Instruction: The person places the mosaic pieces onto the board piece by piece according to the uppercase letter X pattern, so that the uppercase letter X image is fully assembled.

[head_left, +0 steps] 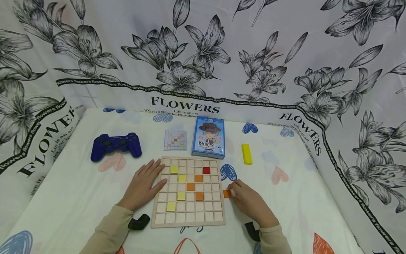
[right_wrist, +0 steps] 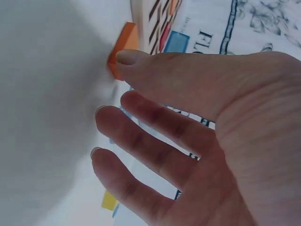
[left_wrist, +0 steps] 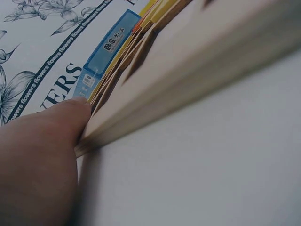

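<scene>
A square wooden grid board (head_left: 190, 218) lies on the patterned cloth. Yellow tiles (head_left: 173, 169), orange tiles (head_left: 190, 187) and one red tile (head_left: 207, 170) sit in some of its cells. My left hand (head_left: 142, 187) rests along the board's left edge, fingers stretched forward; in the left wrist view its thumb (left_wrist: 51, 127) is at the board's side. Just right of the board, my right hand (head_left: 248, 201) pinches a loose orange tile (head_left: 226, 193). The right wrist view shows the thumb on that tile, with the index finger largely hidden and the other fingers loosely bent.
Behind the board stand a small pattern card (head_left: 175, 140) and a blue game box (head_left: 208, 137). A blue game controller (head_left: 115, 145) lies at the back left, a yellow block (head_left: 246, 154) at the back right. A flower-print curtain (head_left: 203, 102) closes off the far side.
</scene>
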Demonstrator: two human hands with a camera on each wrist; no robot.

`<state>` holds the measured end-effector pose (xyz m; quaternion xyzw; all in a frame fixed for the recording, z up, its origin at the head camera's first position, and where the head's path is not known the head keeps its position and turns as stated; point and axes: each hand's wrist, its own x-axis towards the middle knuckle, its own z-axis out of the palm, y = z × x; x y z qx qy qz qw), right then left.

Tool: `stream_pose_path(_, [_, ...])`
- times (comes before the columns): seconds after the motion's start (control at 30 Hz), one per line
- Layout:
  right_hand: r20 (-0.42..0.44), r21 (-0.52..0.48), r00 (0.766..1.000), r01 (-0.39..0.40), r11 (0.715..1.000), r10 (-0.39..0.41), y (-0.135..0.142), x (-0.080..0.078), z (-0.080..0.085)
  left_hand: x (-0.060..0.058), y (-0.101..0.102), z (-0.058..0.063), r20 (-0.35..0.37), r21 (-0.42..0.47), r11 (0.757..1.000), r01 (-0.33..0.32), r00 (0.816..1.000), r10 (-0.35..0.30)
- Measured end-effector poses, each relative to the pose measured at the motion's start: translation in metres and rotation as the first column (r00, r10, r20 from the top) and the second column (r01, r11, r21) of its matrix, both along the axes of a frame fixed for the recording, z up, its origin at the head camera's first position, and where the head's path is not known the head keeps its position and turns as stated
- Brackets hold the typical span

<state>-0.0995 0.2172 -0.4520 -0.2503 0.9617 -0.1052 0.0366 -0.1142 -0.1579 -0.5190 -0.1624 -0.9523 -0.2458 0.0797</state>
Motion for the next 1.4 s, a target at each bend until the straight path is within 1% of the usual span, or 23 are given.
stream_pose_path(0.1, [-0.002, -0.011, 1.0, -0.02, 1.0, 0.02, -0.001, 0.0, -0.001, 0.0, 0.0, 0.0, -0.007, 0.006, 1.0, 0.002, 1.0, -0.002])
stream_pose_path(0.33, [-0.011, -0.007, 0.999, -0.031, 1.0, 0.03, -0.002, 0.001, -0.003, 0.0, -0.001, 0.001, 0.02, -0.003, 1.0, -0.001, 1.0, 0.001])
stream_pose_path(0.43, [-0.019, -0.004, 1.0, -0.018, 1.0, 0.018, -0.002, 0.003, -0.002, 0.0, -0.001, 0.002, 0.023, -0.004, 1.0, 0.0, 1.0, 0.0])
stream_pose_path(0.6, [0.013, 0.011, 1.0, 0.021, 1.0, -0.021, -0.005, 0.007, 0.002, 0.001, 0.0, 0.003, 0.027, -0.004, 1.0, 0.003, 1.0, -0.003])
stream_pose_path(0.7, [0.016, 0.013, 1.0, 0.023, 1.0, -0.023, -0.009, 0.01, 0.005, 0.002, -0.001, 0.003, 0.023, 0.0, 1.0, 0.003, 1.0, -0.003])
stream_pose_path(0.9, [-0.051, -0.024, 0.998, -0.032, 0.999, 0.03, -0.012, 0.012, 0.011, 0.001, -0.001, 0.002, 0.015, -0.002, 1.0, 0.001, 1.0, -0.001])
stream_pose_path(1.0, [-0.062, -0.052, 0.996, -0.061, 0.997, 0.058, -0.015, 0.014, 0.013, 0.0, -0.001, 0.002, 0.013, -0.005, 1.0, -0.001, 1.0, 0.001])
stream_pose_path(1.1, [-0.051, -0.099, 0.993, -0.115, 0.988, 0.11, -0.02, 0.018, 0.014, 0.0, -0.001, 0.003, 0.013, -0.003, 1.0, -0.002, 1.0, 0.003])
stream_pose_path(1.23, [-0.014, -0.149, 0.981, -0.192, 0.97, 0.192, -0.028, 0.023, 0.012, 0.0, -0.001, 0.003, 0.022, -0.001, 1.0, -0.002, 1.0, 0.002])
stream_pose_path(1.3, [-0.002, -0.153, 0.976, -0.217, 0.964, 0.22, -0.032, 0.025, 0.009, 0.001, -0.001, 0.003, 0.028, -0.004, 1.0, -0.001, 1.0, 0.001])
stream_pose_path(1.4, [-0.001, -0.13, 0.973, -0.23, 0.964, 0.232, -0.036, 0.027, 0.004, 0.001, -0.001, 0.002, 0.028, -0.005, 1.0, 0.0, 1.0, 0.0])
